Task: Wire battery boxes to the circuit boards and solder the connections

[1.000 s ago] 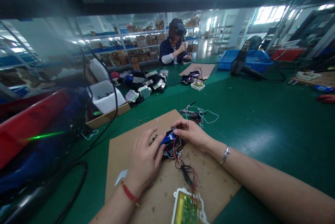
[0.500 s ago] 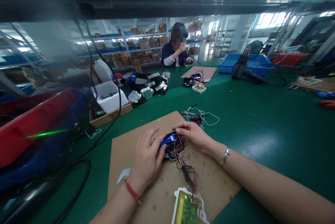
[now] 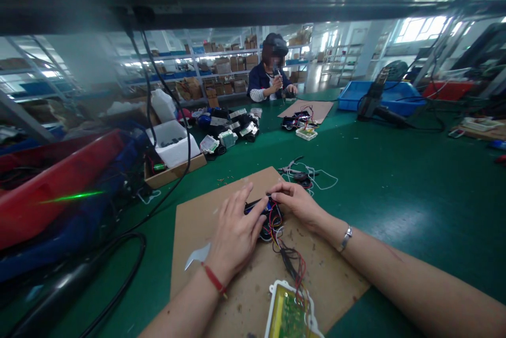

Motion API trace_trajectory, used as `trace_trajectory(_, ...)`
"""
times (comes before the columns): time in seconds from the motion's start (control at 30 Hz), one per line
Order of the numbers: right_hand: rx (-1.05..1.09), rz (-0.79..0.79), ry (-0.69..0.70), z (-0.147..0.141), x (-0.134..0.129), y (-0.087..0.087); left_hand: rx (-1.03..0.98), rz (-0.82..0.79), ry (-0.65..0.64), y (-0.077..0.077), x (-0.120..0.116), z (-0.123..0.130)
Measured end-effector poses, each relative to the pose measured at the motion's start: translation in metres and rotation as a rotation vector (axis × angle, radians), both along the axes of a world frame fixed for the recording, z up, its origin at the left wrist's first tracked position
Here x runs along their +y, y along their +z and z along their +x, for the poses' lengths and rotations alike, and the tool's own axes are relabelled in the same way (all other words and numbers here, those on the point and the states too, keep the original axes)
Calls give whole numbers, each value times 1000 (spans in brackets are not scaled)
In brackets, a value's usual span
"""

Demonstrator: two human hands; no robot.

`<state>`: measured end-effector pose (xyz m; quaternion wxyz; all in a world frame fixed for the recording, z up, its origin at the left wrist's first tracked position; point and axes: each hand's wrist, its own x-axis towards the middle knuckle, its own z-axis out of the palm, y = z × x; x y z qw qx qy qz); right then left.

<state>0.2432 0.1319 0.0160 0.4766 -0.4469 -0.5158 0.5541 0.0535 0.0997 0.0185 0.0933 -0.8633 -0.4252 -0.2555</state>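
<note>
**Gripped from both sides**

The left hand [image 3: 235,227] and right hand [image 3: 298,203] stand apart, their fingers clamped from either side on a black plastic housing [image 3: 272,223] with a blue patch on top. The housing lies on a brown cardboard sheet [image 3: 324,280], and thin red and black wires [image 3: 291,267] trail from it to a green circuit board in a white plastic casing [image 3: 288,312] at the sheet's near edge. A pointed white scrap [image 3: 197,256] lies beside the left wrist. Past the sheet, on the green worktop [image 3: 395,211], sit small pliers [image 3: 293,169] and loops of white wire [image 3: 328,182]. To the left is a cardboard box lined with white foam [image 3: 169,151]. Farther off, a co-worker [image 3: 269,77] sits at a second cardboard sheet [image 3: 306,110].
</note>
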Motion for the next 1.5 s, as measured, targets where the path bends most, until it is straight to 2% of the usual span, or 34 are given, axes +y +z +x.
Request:
trace_trajectory(0.47,-34,54,-5,-1,0,-2,37,115,9,5,-3,3)
trace_trajectory(0.87,-67,67,0,1,1,-3,34,26,23,4,-4,6)
trace_trajectory(1.1,-48,81,43,4,2,-4,45,21,14,4,-3,5)
trace_trajectory(1.5,-72,58,17,4,2,-2,82,72,33,4,-3,7)
